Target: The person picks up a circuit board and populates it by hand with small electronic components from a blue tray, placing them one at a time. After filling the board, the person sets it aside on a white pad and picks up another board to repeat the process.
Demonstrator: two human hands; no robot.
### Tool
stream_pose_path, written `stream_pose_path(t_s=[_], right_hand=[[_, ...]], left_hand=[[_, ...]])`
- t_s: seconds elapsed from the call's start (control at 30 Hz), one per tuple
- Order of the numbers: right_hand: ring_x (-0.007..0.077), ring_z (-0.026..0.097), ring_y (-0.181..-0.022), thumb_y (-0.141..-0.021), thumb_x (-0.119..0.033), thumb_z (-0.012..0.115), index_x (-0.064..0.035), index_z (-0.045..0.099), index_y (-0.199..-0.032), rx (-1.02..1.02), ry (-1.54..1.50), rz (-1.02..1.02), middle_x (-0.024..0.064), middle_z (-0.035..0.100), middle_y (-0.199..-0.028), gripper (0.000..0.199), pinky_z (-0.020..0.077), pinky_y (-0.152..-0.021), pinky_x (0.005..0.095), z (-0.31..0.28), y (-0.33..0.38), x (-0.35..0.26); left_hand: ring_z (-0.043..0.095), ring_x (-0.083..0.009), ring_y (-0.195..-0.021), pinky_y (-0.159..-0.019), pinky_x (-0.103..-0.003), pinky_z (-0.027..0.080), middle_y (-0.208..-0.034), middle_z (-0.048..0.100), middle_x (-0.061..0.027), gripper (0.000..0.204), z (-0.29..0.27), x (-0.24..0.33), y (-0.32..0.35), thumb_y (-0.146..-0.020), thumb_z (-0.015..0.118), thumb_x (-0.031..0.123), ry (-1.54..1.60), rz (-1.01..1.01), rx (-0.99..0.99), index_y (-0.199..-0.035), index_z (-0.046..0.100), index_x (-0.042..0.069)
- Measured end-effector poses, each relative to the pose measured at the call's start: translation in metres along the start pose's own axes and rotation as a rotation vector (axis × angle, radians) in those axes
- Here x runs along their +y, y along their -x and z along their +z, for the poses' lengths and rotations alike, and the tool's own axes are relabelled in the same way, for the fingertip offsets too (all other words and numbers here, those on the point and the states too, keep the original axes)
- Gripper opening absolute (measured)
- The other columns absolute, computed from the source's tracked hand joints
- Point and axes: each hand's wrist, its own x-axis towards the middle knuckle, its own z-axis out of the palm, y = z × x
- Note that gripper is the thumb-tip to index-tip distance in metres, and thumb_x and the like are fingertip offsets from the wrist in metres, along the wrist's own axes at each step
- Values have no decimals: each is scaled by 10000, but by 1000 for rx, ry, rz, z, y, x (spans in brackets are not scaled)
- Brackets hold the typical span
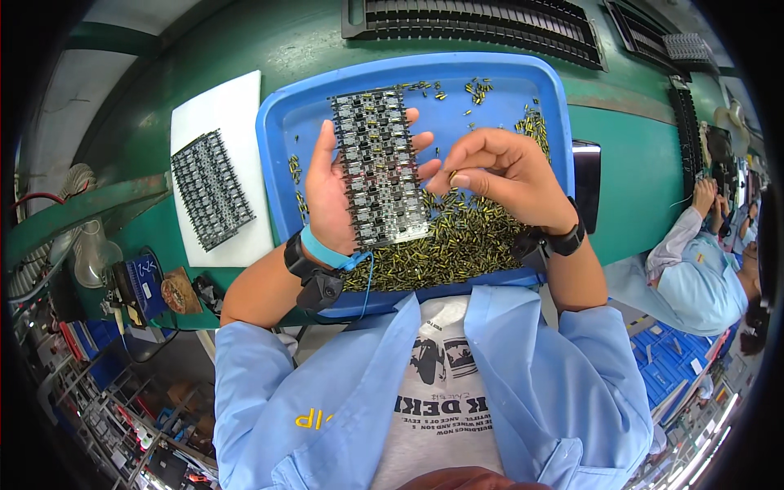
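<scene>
A dense panel of small circuit boards lies tilted across my left hand, thumb along one edge and fingertips showing past the other. Beside that panel, my right hand is closed in a pinch. Between its thumb and forefinger is a tiny dark and gold piece, apparently a capacitor. Both hands are above a blue plastic tray. Many loose black-and-gold cylindrical capacitors are heaped along the tray's near side, with scattered ones at the back and sides.
Left of the tray, another circuit board panel rests on a white foam sheet. Black slotted racks stand along the back of the green table. A dark box borders the tray's right side. Another person works at far right.
</scene>
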Motion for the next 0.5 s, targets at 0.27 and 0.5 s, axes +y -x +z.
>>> stream_pose_path(t_s=[0.27,0.5], right_hand=[[175,706,-1025,-948,51,737,-17,752,-1083,89,191,-164,89,741,-1035,152,576,-900,303,3,-5,9],[202,601,-978,-816,33,828,-109,827,-987,196,528,-276,14,663,-986,223,494,-989,374,35,-13,18]], left_hand=[[601,-342,-1352,-1126,-526,537,-1551,547,-156,750,4,-3,4,-1132,223,595,-31,19,56,-1555,470,26],[663,-274,-1259,-1084,-433,554,-1449,637,-149,697,4,-10,2,-1147,262,555,-155,8,125,-1481,542,12]])
